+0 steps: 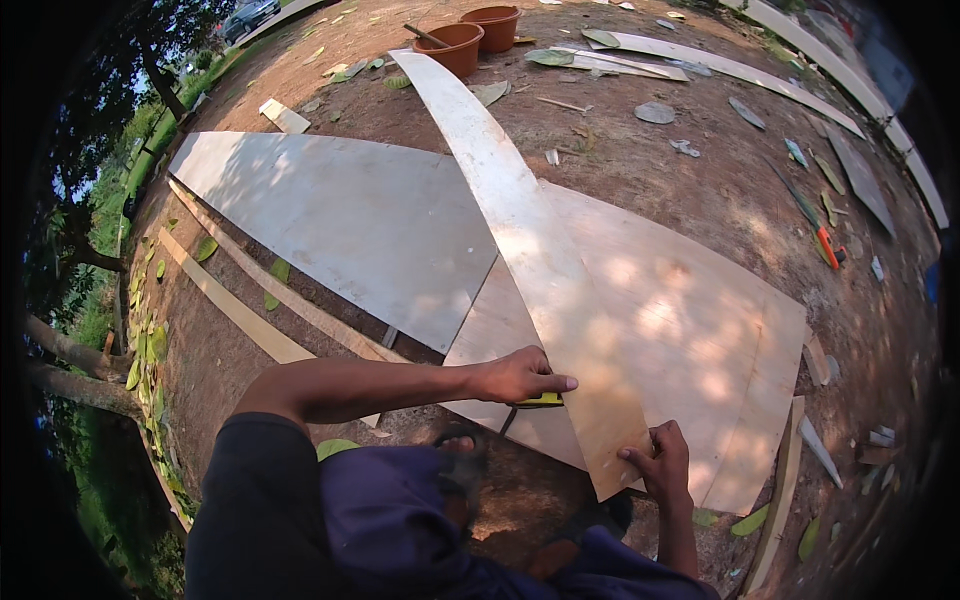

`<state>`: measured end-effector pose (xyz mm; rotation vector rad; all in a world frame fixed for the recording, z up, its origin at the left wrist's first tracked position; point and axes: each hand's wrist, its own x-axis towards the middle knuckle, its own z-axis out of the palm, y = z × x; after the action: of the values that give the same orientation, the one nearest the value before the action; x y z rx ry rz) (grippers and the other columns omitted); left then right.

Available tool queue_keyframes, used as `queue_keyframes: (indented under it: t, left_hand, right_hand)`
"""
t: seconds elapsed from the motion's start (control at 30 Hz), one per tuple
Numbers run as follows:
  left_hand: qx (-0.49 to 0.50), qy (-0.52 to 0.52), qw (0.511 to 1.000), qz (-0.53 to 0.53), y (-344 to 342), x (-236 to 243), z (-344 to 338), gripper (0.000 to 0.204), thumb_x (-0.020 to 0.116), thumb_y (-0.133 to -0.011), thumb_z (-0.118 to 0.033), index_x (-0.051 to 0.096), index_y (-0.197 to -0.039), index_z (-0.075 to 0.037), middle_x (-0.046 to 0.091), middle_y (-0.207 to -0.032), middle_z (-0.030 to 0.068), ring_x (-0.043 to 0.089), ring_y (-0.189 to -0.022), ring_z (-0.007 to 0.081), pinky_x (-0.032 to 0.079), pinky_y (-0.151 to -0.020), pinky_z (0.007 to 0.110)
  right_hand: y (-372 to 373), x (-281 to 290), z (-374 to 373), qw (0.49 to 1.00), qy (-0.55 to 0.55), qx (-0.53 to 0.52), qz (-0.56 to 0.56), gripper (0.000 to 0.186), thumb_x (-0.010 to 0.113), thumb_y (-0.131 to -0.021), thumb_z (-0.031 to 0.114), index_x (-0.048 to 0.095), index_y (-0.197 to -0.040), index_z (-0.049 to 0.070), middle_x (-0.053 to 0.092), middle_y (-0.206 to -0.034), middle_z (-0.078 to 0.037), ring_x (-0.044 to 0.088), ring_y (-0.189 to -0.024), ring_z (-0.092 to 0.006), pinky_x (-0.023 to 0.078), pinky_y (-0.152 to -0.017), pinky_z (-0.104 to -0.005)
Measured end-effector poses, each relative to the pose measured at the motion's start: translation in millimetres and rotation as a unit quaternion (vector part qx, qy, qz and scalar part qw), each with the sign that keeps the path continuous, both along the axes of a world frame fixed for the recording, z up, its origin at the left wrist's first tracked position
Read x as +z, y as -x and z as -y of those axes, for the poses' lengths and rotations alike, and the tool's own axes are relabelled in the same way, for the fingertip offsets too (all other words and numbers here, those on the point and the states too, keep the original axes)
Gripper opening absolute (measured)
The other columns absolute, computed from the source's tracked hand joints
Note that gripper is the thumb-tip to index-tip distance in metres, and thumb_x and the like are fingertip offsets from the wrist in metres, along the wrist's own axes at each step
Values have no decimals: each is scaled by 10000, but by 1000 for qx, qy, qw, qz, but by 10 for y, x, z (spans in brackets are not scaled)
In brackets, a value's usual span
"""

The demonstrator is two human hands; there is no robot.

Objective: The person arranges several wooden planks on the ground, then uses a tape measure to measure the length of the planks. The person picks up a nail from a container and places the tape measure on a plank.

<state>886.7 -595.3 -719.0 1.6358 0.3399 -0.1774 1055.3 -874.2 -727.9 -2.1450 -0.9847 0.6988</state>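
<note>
A long plywood strip [540, 240] runs from in front of me toward the far buckets, lying across wider sheets. My left hand [512, 377] is closed around a yellow tape measure [541, 400], mostly hidden under the fingers. Its thumb reaches to the strip's left edge. At the strip's near end, my right hand [664, 462] pinches the right edge, thumb on top and fingers beneath. Under the strip lies a light brown plywood sheet [700, 330]; a greyish sheet [340, 220] extends to the far left.
Narrow wood strips [240, 312] lie left of the sheets. Two brown buckets [455, 52] stand at the far side. An orange-handled saw [829, 247] rests on the dirt at right. Offcuts [720, 65] and leaves are scattered about. Tree trunks [85, 388] border the left.
</note>
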Motion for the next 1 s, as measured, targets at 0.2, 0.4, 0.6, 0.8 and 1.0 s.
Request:
queue_keyframes:
  t: [0.2, 0.4, 0.6, 0.8, 1.0]
  left_hand:
    - [-72, -52, 990, -111, 65, 223, 115, 587, 589, -994, -435, 569, -693, 68, 481, -559, 28, 426, -580, 99, 384, -529, 327]
    - [-53, -52, 997, 26, 315, 266, 293, 495, 581, -996, -404, 681, -987, 81, 688, -844, 149, 615, -802, 167, 495, -724, 330]
    - [-90, -139, 983, 73, 393, 250, 375, 410, 563, -986, -368, 681, -1010, 24, 696, -903, 200, 668, -855, 340, 515, -790, 434]
    - [-175, -282, 936, 116, 97, 674, 169, 350, 582, -930, -332, 700, -958, -3, 670, -890, 228, 637, -860, 410, 506, -782, 488]
    - [-182, -299, 934, 71, -125, 1067, 15, 515, 583, -912, -462, 686, -867, 40, 648, -824, 235, 653, -814, 417, 524, -749, 491]
  right_hand:
    - [156, -216, 267, 998, 21, 9, -65, 454, 857, -669, 328, 688, -908, -19, 538, -867, -123, 553, -820, -306, 456, -730, -411]
    - [369, -270, 377, 996, 18, -3, -85, 505, 874, -640, 327, 661, -925, -32, 543, -885, -124, 553, -824, -301, 457, -724, -412]
    - [517, -498, 381, 989, -61, -23, -134, 493, 901, -606, 278, 638, -886, -32, 533, -885, -113, 536, -808, -282, 454, -714, -400]
    - [584, -722, 364, 982, -153, -59, -99, 510, 907, -643, 346, 624, -862, -18, 505, -854, -84, 490, -741, -238, 422, -645, -363]
    - [875, -621, 112, 970, -191, -71, -135, 514, 913, -671, 359, 655, -946, 10, 523, -859, -69, 534, -773, -218, 464, -679, -357]
